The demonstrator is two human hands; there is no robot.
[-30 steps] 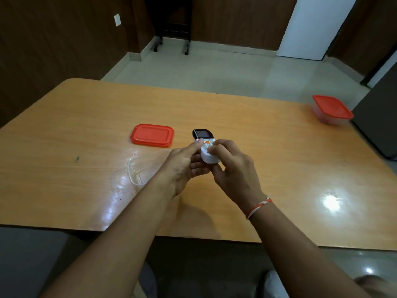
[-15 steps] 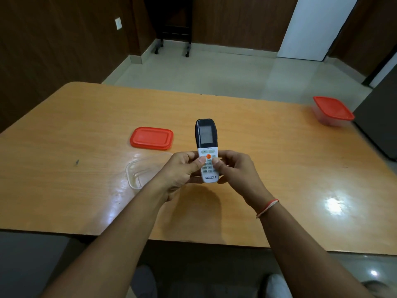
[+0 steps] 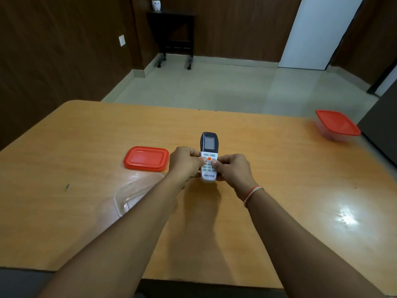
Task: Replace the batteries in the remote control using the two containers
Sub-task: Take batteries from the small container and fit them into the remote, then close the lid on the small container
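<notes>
A white remote control (image 3: 209,147) with a dark screen end is held face up above the middle of the wooden table (image 3: 279,173), its screen pointing away from me. My left hand (image 3: 185,162) grips its left side and my right hand (image 3: 231,168) grips its right side, both thumbs on the buttons. A clear open container (image 3: 129,194) lies on the table under my left forearm, partly hidden. Its red lid (image 3: 146,158) lies flat just beyond it. A second container with a red lid on (image 3: 336,125) stands at the far right edge.
A small dark speck (image 3: 67,186) lies on the table at the left. Beyond the table is a tiled floor with a dark wheeled stand (image 3: 174,35) against the wall and a white door (image 3: 320,31).
The remote was turned from tilted, end-on, to face up with its screen away from me. Both hands shifted to its lower sides, thumbs on the keypad. The view has tilted up slightly.
</notes>
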